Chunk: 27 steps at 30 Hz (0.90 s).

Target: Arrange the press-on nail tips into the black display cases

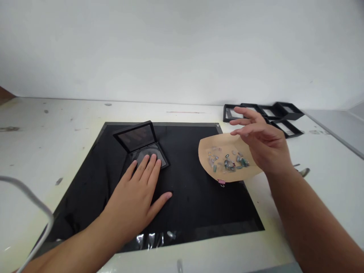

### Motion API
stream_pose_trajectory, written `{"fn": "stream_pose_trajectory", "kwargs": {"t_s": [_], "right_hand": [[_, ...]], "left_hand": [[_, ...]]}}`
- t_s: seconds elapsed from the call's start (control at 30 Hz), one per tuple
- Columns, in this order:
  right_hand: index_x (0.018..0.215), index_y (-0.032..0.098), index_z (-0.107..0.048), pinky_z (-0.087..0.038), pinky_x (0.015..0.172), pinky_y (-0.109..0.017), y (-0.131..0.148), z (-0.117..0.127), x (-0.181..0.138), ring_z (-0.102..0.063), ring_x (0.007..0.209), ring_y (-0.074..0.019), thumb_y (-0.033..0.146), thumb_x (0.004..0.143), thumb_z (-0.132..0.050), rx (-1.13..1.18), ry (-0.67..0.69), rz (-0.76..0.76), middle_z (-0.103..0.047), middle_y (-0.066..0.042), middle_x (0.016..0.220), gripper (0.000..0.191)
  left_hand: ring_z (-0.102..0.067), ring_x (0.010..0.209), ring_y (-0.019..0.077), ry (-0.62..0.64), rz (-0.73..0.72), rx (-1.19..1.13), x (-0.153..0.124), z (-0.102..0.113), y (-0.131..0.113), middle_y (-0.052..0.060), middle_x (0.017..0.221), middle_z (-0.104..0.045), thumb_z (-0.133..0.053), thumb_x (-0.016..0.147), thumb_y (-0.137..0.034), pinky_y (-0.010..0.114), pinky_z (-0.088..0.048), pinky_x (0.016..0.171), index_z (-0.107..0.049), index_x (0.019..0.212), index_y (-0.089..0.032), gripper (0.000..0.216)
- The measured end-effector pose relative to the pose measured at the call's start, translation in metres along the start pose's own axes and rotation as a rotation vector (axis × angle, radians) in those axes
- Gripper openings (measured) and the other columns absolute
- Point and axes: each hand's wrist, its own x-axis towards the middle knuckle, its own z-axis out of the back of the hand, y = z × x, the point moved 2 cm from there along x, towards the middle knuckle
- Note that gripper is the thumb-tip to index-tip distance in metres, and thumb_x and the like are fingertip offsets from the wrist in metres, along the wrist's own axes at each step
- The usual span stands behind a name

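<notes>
white cable (50,215) at left | white wall (182,53) behind | scuffed tabletop (65,113)

Open black case (155,147), lid (136,138) tilted up, left of tan tray (205,149) of small pieces (229,163)

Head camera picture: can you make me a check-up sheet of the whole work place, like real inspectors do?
Surface: white table with grey marks; black mat lying on it.
Job's things: open black case on the mat; paper tray of small pieces, pink clip on its rim.
Clutter: several black frames at the back right.
Hands: left hand has fingertips on the case; right hand is raised at the tray, fingers apart.
Cables: white cord at the left edge.
Surroundings: white wall behind.
</notes>
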Motion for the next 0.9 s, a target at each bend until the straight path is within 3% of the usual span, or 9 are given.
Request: {"fn": "stream_pose_trajectory", "kwargs": {"t_s": [0.17,0.27,0.53,0.67,0.9], "right_hand": [[0.089,0.039,-0.079,-0.059,0.072,-0.037,0.001,0.001,0.000,-0.065,0.075,-0.0155,0.042,0.089,-0.087,0.203,0.033,-0.028,-0.074,0.002,0.096,0.008],[0.093,0.042,-0.078,-0.057,0.061,-0.034,0.002,0.001,-0.002,-0.062,0.063,-0.0140,0.047,0.090,-0.085,0.256,0.061,-0.051,-0.070,0.004,0.079,0.009],[0.100,0.036,-0.075,-0.061,0.059,-0.029,0.012,-0.008,-0.005,-0.069,0.061,-0.0134,0.038,0.096,-0.081,0.506,0.212,-0.063,-0.074,0.006,0.075,0.007],[0.107,0.038,-0.079,-0.064,0.064,-0.027,0.017,-0.011,-0.008,-0.072,0.064,-0.0113,0.029,0.100,-0.077,0.612,0.354,-0.044,-0.078,0.006,0.081,0.011],[0.113,0.042,-0.085,-0.065,0.067,-0.027,0.023,-0.016,-0.011,-0.078,0.075,-0.0129,0.026,0.101,-0.076,0.612,0.491,0.006,-0.082,0.002,0.089,0.022]], "left_hand": [[-0.055,0.151,0.0434,-0.007,0.000,-0.023,0.000,-0.001,0.001,0.025,0.164,-0.051,-0.015,0.111,-0.065,0.063,-0.043,0.122,-0.052,0.156,0.003,0.090],[-0.056,0.150,0.0440,-0.016,-0.016,-0.012,0.001,-0.001,0.002,0.026,0.163,-0.052,-0.015,0.111,-0.065,0.063,-0.044,0.121,-0.052,0.156,0.004,0.090],[-0.058,0.147,0.0448,-0.051,-0.065,0.023,0.001,0.000,0.003,0.027,0.161,-0.054,-0.020,0.113,-0.058,0.062,-0.045,0.117,-0.053,0.155,0.006,0.083],[-0.058,0.146,0.0451,-0.061,-0.069,0.012,0.001,-0.001,0.004,0.028,0.161,-0.054,-0.022,0.113,-0.059,0.061,-0.043,0.119,-0.051,0.156,0.006,0.083],[-0.060,0.145,0.0446,-0.071,-0.093,0.049,0.003,-0.002,0.005,0.028,0.160,-0.056,-0.021,0.113,-0.060,0.060,-0.043,0.117,-0.052,0.154,0.006,0.084]]}}
